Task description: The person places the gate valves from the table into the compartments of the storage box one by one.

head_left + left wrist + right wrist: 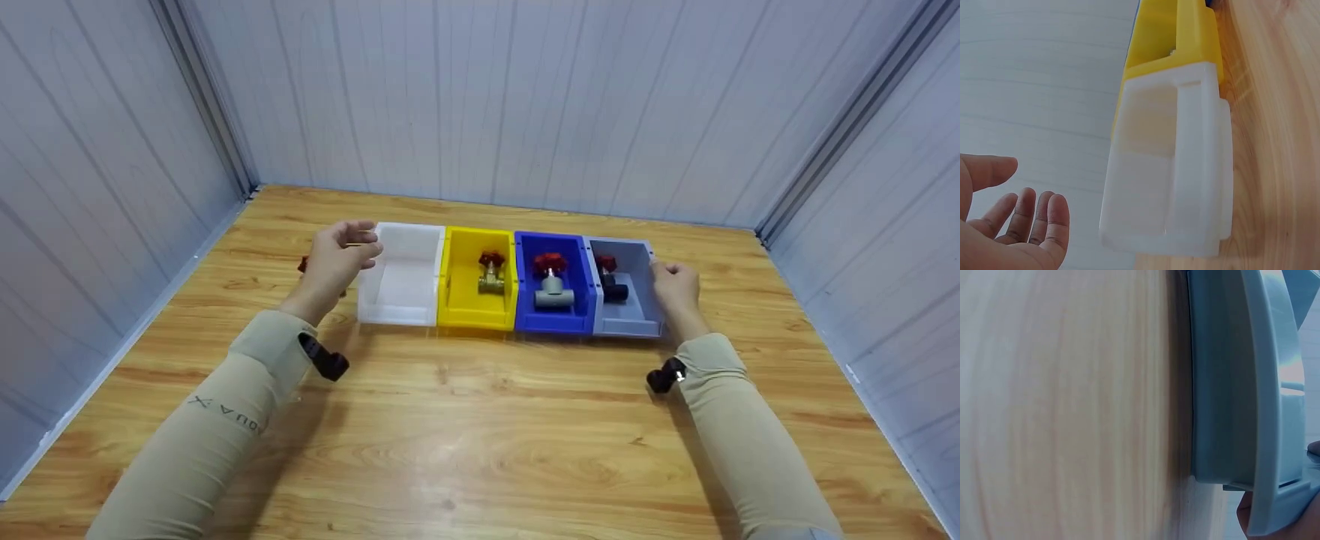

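A joined row of bins stands on the table: a white bin point(405, 274), a yellow bin point(457, 304), a blue bin point(529, 319) and a grey bin point(637, 311). A brass valve point(491, 274) lies in the yellow one, a grey valve point(553, 289) in the blue one, and a black valve point(615, 291) in the grey one; each has a red handwheel. My left hand point(337, 259), fingers loosely bent and holding nothing, hovers beside the white bin point(1145, 169). With my right hand point(677, 292) I grip the right side wall of the grey bin point(1230, 382).
Behind my left hand a red piece point(303, 264) peeks out, mostly hidden. The wooden table point(465, 435) is bounded by pale panel walls point(480, 105) at the back and both sides.
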Demonstrator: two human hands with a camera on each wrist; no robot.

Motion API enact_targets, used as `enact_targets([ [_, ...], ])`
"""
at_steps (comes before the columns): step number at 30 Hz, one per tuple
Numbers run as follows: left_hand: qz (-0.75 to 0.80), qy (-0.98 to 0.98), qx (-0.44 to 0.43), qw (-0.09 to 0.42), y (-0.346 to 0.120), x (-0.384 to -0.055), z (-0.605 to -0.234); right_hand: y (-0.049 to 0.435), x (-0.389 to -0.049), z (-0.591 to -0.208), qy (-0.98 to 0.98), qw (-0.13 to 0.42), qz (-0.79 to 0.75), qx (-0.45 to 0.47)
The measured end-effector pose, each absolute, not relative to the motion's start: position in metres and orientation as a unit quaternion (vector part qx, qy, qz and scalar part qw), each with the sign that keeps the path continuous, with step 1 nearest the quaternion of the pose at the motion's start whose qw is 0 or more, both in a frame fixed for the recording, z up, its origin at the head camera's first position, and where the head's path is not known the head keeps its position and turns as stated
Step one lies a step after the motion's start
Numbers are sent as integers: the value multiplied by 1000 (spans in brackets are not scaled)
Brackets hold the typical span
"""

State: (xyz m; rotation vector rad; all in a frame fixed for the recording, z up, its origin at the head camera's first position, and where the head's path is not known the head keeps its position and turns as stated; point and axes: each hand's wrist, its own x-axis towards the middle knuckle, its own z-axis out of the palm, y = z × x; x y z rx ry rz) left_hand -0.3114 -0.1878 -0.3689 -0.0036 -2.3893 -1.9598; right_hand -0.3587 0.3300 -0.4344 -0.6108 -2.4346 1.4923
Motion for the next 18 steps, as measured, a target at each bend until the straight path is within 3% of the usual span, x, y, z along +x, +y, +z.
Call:
enact_targets([
  [18, -633, -773, 27, 31, -213, -307, -370, 331, -359, -434, -831, 104, 505, -210],
])
